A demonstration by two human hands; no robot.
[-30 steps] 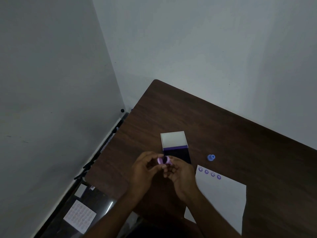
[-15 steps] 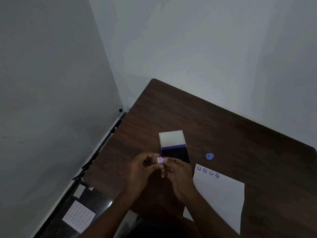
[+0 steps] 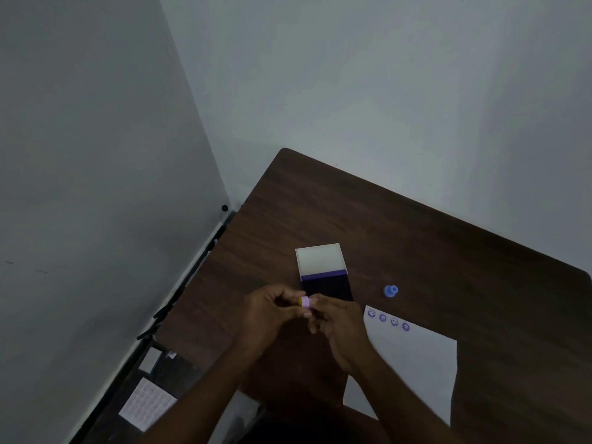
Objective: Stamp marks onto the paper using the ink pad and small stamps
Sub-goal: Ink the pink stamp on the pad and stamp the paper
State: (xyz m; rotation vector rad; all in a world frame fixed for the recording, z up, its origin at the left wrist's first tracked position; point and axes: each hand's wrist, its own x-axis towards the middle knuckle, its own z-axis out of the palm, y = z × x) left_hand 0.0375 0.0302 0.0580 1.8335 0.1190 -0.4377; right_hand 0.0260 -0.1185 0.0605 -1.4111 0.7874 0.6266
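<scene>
Both hands meet above the near part of the dark wooden table (image 3: 432, 251). Between their fingertips is a small purple stamp (image 3: 305, 301) with a yellow end facing left. My left hand (image 3: 270, 314) pinches it from the left, my right hand (image 3: 336, 325) from the right. Just behind the hands lies the open ink pad (image 3: 326, 285), its dark pad near me and its white lid (image 3: 320, 259) folded away. A white paper (image 3: 413, 363) lies to the right, with several purple smiley marks (image 3: 388, 320) along its far edge. A blue stamp (image 3: 390, 291) stands beyond the paper.
Grey walls close in on the left and behind the table. On the floor to the left lie a white sheet of round stickers (image 3: 147, 403) and a small white card (image 3: 150, 360), beside a dark strip along the wall.
The purple stamp has been turned in my fingers, so its yellow end now faces left. The hands stay in the same spot in front of the ink pad.
</scene>
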